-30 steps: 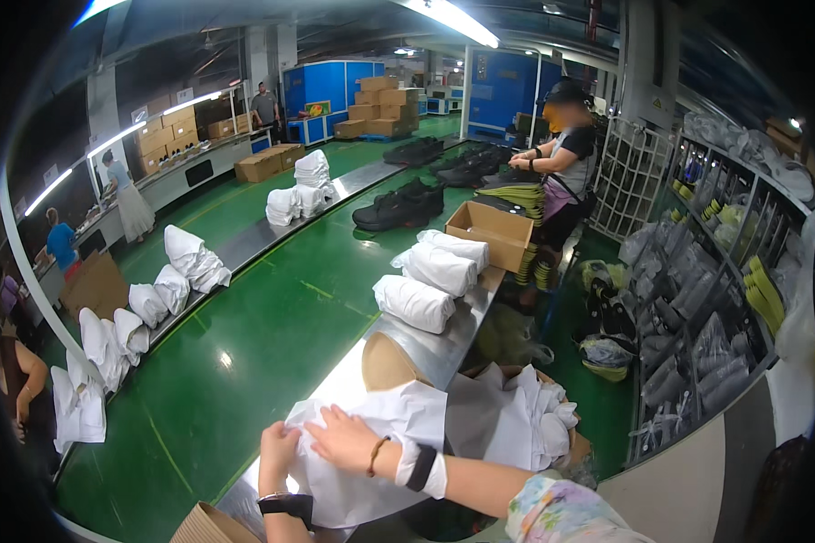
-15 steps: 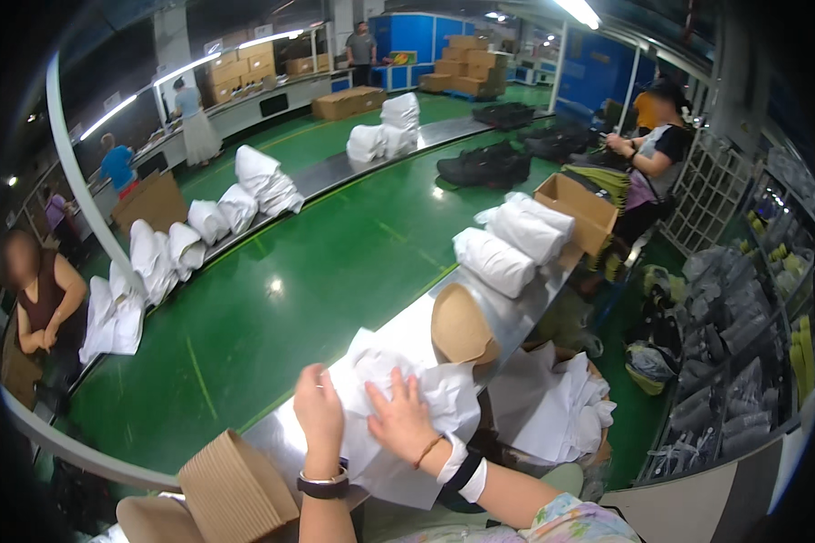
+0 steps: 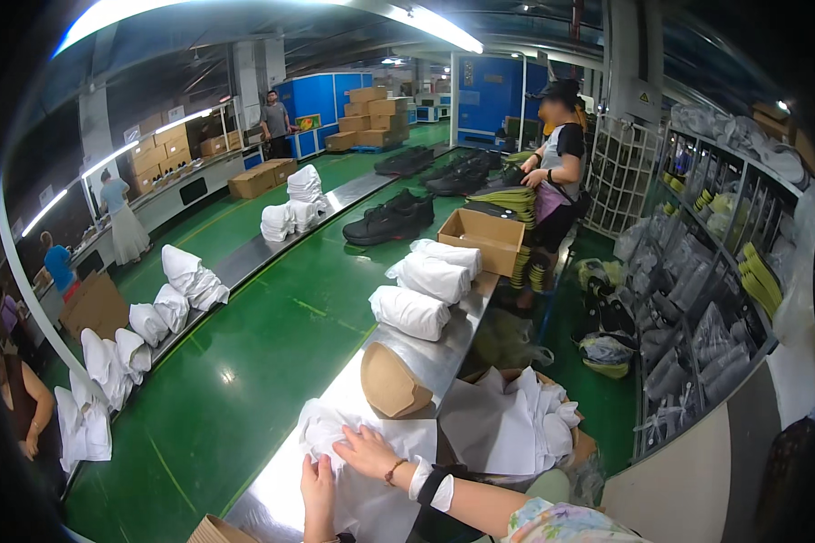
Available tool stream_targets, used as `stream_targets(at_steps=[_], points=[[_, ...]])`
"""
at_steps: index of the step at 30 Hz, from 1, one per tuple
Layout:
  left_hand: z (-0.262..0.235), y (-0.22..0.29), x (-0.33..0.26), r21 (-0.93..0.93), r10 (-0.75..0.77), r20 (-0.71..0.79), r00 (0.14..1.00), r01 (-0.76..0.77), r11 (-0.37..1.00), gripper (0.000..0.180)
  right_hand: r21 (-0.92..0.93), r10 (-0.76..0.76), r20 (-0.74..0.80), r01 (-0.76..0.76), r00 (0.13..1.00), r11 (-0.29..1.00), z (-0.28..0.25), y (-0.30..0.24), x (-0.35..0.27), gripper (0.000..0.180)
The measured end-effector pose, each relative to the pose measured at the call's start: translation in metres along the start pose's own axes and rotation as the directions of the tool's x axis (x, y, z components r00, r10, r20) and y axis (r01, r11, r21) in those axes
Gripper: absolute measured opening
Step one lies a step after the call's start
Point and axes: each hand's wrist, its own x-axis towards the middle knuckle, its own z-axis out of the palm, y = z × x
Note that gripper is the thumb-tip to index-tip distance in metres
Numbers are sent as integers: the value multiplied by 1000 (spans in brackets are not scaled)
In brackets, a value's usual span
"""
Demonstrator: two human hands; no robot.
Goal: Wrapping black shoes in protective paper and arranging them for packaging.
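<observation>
A crumpled sheet of white paper [image 3: 371, 504] lies on the shiny metal ledge in front of me, bunched into a mound at its far end. My right hand [image 3: 369, 452] rests on that mound, fingers stretched out and slightly apart. At the mound's near left side, my left hand [image 3: 319, 493] has its fingertips bent in on the paper's edge. Whatever the paper may cover is hidden. Just beyond sits a curved tan cardboard piece [image 3: 394, 380]. Several white paper-wrapped bundles [image 3: 410, 312] are lined up farther along the ledge.
An open carton [image 3: 482, 240] stands at the ledge's far end, near a person [image 3: 560, 158]. Below right, a box holds loose white paper sheets [image 3: 507, 421]. Black shoes [image 3: 389, 217] and more wrapped bundles [image 3: 181, 276] line the green conveyor [image 3: 244, 362]. Racks [image 3: 697, 308] stand right.
The view has swung right and up, so the scene sits farther left. My left hand has come down from above the paper to its edge. My right hand stays on the mound.
</observation>
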Motion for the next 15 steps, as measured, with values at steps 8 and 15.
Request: stream_targets(at_steps=[8, 15], points=[[6, 6, -8, -330, -15, 119, 993, 53, 943, 48, 136, 80, -285, -42, 955, 990, -5, -23, -27, 55], [30, 25, -40, -396, 186, -82, 979, -204, 895, 43, 978, 308, -74, 9, 948, 209, -31, -18, -51, 47]])
